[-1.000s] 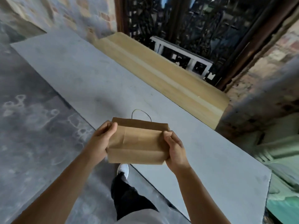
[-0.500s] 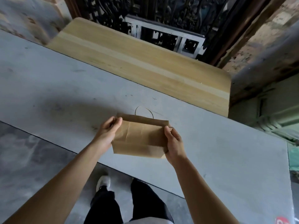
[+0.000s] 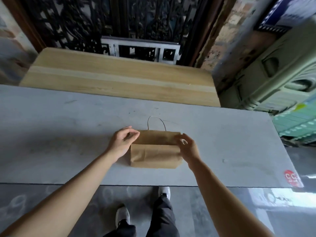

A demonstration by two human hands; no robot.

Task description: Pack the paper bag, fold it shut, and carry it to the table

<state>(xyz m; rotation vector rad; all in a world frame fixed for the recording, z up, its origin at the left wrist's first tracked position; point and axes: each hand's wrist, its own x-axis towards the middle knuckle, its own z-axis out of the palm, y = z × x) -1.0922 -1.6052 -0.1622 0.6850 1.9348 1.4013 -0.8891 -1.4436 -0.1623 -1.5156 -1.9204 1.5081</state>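
Observation:
A brown paper bag [image 3: 154, 152] with its top folded over rests on the grey table [image 3: 59, 134], a thin loop handle sticking out behind it. My left hand [image 3: 122, 141] hovers at the bag's left upper corner, fingers loosely apart and holding nothing. At the right upper corner my right hand [image 3: 187, 146] is likewise spread, just off the paper. Whatever the bag holds is hidden.
A wooden table [image 3: 119, 79] butts against the grey one's far edge, with a dark ornate metal gate [image 3: 136, 23] behind it. A red round sticker [image 3: 292, 178] marks the grey table's front right corner. Green crates [image 3: 282, 86] stand at the right. My feet are below the front edge.
The bag was carried in both hands toward the grey table; now it sits on the surface and both hands have let go and opened.

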